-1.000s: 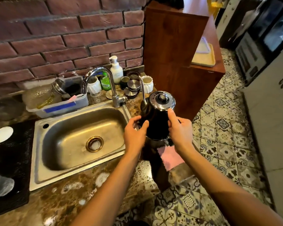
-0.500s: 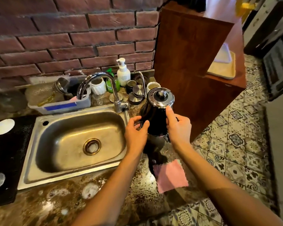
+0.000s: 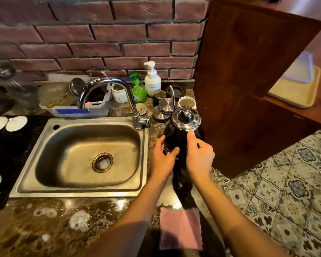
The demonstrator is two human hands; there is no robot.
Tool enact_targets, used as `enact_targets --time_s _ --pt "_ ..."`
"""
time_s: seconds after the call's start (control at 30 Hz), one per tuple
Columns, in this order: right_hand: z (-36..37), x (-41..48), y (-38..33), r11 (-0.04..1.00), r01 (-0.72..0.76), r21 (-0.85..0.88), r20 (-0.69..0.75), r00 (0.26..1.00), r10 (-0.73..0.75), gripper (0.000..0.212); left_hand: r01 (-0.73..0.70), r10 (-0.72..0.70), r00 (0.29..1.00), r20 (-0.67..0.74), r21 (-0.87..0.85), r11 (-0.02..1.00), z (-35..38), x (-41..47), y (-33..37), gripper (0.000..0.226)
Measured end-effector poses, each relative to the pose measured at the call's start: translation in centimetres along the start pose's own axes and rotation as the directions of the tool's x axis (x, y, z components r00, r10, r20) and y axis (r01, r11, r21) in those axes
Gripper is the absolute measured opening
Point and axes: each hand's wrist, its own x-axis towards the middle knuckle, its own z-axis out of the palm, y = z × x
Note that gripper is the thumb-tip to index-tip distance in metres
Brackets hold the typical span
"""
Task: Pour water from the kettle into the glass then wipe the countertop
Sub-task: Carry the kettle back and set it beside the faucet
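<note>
The black gooseneck kettle with the polished steel lid is standing upright on the brown speckled stone countertop, just right of the stainless steel sink and close against the dark wooden cabinet side. Both bare hands are cupping its lower body: the left hand is curling its fingers against the left flank, and the right hand is pressing the right flank with its forefinger reaching up to the lid's rim. Whether the hands are clamping hard or only steadying it, the view is not showing. The kettle is probably weighing a fair bit if it is holding water, and its smooth dark shell is looking glossy, so it is likely to be slippery in damp palms; the rigid handle, hidden here behind the right hand, is the safer place to take hold, with the other hand steadying the body. The lid is only sitting on top and may shift when tipped. A small clear drinking glass is waiting behind the chrome tap; being thin and fragile, it is wanting a gentle pour. The soft pink cloth, limp and light, is lying flat near the counter's front edge.
</note>
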Motion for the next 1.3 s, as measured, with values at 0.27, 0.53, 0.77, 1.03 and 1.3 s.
enact_targets --time_s 0.27,0.53,0.77,1.03,1.3 --pt "1.3 1.6 3.6 0.999 -0.043 0.012 -0.002 0.999 0.043 0.065 0.090 -0.090 0.996 -0.007 0.007 0.996 1.5 3.9 -2.9 0.071" --pt "2.3 2.8 4.9 0.998 -0.031 0.047 0.038 0.999 0.029 0.065 0.068 -0.067 0.998 -0.013 0.019 0.998 1.6 5.6 -3.3 0.069" --pt "3.0 4.0 5.7 0.997 -0.069 0.020 0.070 0.995 0.068 0.061 0.048 -0.049 0.999 0.015 0.091 0.995 1.9 6.7 -2.8 0.067" --pt "3.3 4.2 6.0 0.996 -0.081 0.049 0.087 0.993 0.077 0.070 0.010 -0.011 1.000 0.009 0.110 0.994 1.9 6.7 -3.2 0.067" --pt "2.6 4.2 5.3 0.982 -0.183 0.050 0.184 0.968 0.171 0.074 -0.061 0.043 0.997 0.059 0.363 0.930 1.4 6.4 -3.1 0.072"
